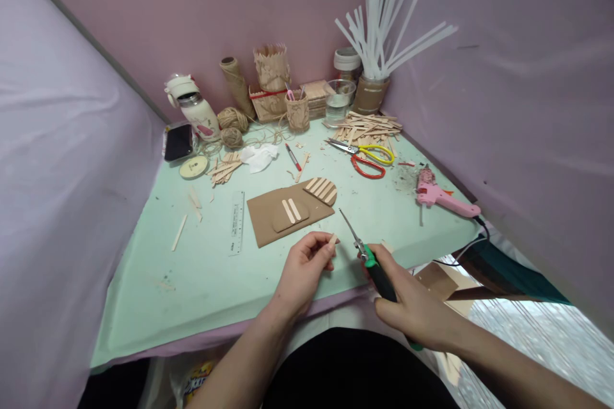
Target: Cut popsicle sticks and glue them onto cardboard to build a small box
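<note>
Near the table's front edge, my left hand (pixel 309 265) pinches a short wooden stick piece (pixel 332 239) between thumb and fingers. To its right, my right hand (pixel 400 300) is wrapped round the green and black handle of a cutting tool (pixel 371 262), whose thin metal tip points up and left. The tool and the stick piece are apart. Beyond my left hand lies a brown cardboard sheet (pixel 261 220). On it rest an oval cardboard piece (pixel 279 222) with two pale sticks and a rounded piece (pixel 330 197) bearing several slanted sticks.
A clear ruler (pixel 236 223) lies left of the cardboard. Behind are red-and-yellow scissors (pixel 368 166), a red pen (pixel 293 158) and a stick pile (pixel 367 128). A pink glue gun (pixel 444 198) rests at the right; a bottle (pixel 204 118) stands at the back left.
</note>
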A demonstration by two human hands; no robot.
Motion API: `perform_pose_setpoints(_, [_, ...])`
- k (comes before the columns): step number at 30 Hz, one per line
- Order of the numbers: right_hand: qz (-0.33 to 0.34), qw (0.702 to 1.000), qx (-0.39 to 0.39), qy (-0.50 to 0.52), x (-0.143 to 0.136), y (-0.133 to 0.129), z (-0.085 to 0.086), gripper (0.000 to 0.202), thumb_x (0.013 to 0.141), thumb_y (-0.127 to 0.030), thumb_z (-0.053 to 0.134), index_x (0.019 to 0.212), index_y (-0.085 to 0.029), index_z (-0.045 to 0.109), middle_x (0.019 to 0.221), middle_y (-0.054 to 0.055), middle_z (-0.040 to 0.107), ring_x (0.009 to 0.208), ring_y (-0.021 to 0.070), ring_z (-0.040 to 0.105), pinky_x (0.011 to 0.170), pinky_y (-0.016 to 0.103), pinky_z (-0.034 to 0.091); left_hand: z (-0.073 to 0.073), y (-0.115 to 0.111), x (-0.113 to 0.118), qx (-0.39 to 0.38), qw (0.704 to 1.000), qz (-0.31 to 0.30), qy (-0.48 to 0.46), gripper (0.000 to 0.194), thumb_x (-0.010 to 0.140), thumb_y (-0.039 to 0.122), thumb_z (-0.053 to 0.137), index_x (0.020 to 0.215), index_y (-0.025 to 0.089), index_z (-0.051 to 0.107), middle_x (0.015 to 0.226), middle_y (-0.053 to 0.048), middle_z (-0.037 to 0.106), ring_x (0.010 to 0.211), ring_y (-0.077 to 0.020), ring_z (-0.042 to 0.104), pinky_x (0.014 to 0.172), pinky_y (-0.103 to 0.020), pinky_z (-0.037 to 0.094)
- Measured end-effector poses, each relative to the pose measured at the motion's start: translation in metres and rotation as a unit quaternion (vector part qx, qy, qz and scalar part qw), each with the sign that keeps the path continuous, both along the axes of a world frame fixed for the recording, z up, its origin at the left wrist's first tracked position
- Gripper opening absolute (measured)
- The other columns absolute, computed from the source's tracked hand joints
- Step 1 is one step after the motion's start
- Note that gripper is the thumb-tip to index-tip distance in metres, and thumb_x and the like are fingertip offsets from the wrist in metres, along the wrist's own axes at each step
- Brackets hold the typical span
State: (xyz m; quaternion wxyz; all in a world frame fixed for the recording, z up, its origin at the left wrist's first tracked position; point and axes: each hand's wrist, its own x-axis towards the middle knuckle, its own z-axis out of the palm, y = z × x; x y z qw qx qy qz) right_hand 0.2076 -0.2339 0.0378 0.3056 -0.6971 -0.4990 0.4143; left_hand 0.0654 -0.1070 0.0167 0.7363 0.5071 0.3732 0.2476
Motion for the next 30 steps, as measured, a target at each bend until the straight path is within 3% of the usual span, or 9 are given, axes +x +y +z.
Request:
perform_pose_setpoints(11, [0.040, 0.994, 0.001, -0.100, -0.0051, 0.0025, -0.0036, 0.061, 0.070, -0.013, 0.054, 0.129, -0.020, 0.038, 0.117, 0.012, 0.054, 0.106, 0.0281, 0.055, 0.088, 0.042, 0.045, -0.0050, -0.0014, -0.0003, 0.011, 0.999, 0.017, -0.029, 0.020, 0.082, 0.035, 0.068, 0.086, 0.016, 0.064, 0.083, 0.000, 0.058, 0.069, -0.0099, 0.051, 0.066, -0.022, 0.046])
perform_pose_setpoints(24, [0.061, 0.989, -0.009, -0.135, -0.0048, -0.0011, -0.0059, 0.054, 0.072, -0.014, 0.053, 0.123, -0.020, 0.038, 0.116, 0.013, 0.052, 0.106, 0.0291, 0.053, 0.087, 0.043, 0.044, -0.0080, -0.0038, -0.0034, 0.028, 0.999, 0.010, -0.035, 0.018, 0.082, 0.034, 0.068, 0.086, 0.016, 0.067, 0.083, -0.001, 0.061, 0.072, -0.0117, 0.053, 0.068, -0.023, 0.046])
perform_pose_setpoints(30, [0.055, 0.989, -0.044, -0.127, -0.0028, -0.0037, -0.0059, 0.044, 0.073, -0.017, 0.052, 0.116, -0.021, 0.041, 0.100, 0.008, 0.056, 0.091, 0.0268, 0.057, 0.078, 0.040, 0.044, -0.0086, -0.0036, -0.0031, 0.029, 0.999, 0.004, -0.018, 0.016, 0.082, 0.031, 0.069, 0.082, 0.016, 0.065, 0.077, 0.001, 0.058, 0.064, -0.0089, 0.050, 0.065, -0.023, 0.042])
